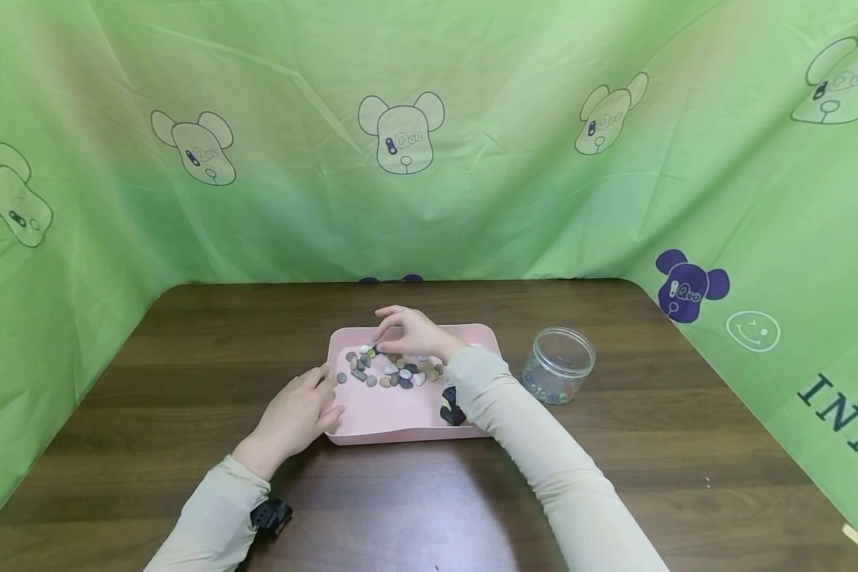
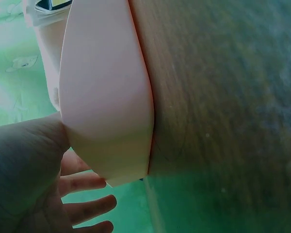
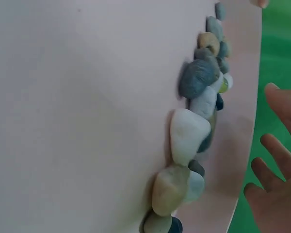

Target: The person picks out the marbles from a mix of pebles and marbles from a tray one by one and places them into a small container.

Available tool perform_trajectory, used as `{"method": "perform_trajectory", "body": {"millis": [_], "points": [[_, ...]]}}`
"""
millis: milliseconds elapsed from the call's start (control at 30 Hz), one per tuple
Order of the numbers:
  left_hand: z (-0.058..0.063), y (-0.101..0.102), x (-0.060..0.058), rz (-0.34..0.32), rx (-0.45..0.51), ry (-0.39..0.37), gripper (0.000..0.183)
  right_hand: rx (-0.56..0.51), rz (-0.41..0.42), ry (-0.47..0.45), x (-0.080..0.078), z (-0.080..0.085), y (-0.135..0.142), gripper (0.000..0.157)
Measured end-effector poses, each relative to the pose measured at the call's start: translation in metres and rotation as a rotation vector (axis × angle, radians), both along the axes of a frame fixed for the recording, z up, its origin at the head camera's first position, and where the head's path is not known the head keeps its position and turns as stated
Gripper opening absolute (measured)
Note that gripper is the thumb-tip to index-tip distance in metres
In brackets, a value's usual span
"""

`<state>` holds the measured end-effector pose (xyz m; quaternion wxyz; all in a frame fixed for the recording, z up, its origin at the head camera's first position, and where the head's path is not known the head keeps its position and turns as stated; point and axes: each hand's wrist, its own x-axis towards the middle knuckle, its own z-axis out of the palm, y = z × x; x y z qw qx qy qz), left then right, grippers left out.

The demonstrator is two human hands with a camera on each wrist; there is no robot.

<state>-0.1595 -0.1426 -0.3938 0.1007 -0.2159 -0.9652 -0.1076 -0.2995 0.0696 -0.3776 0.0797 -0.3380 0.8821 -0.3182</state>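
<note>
A pink tray (image 1: 386, 413) lies on the table with many pebbles (image 1: 405, 373) in its far half, grey, white and tan. Among them sits a small yellow-green glassy piece (image 3: 224, 86). My right hand (image 1: 413, 334) hovers over the tray's far side, fingers apart and nothing seen between them. Its spread fingers (image 3: 276, 170) show beyond the pebble row in the right wrist view. My left hand (image 1: 296, 413) rests at the tray's left rim, thumb reaching over it. In the left wrist view its straight fingers (image 2: 89, 208) spread beside the tray's outer wall (image 2: 106, 87).
Right of the tray stands a clear round jar (image 1: 559, 365), lidless, with small coloured glassy pieces at its bottom. The brown wooden table (image 1: 243, 334) is enclosed by a green printed curtain (image 1: 293, 222) at the back and sides.
</note>
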Motion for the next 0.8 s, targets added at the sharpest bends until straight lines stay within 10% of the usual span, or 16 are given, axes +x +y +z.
{"method": "perform_trajectory", "body": {"millis": [800], "points": [[0.000,0.001,0.001,0.009,-0.004,-0.012,0.042,0.188,0.006,0.103,-0.004,-0.014,-0.019,0.012]]}}
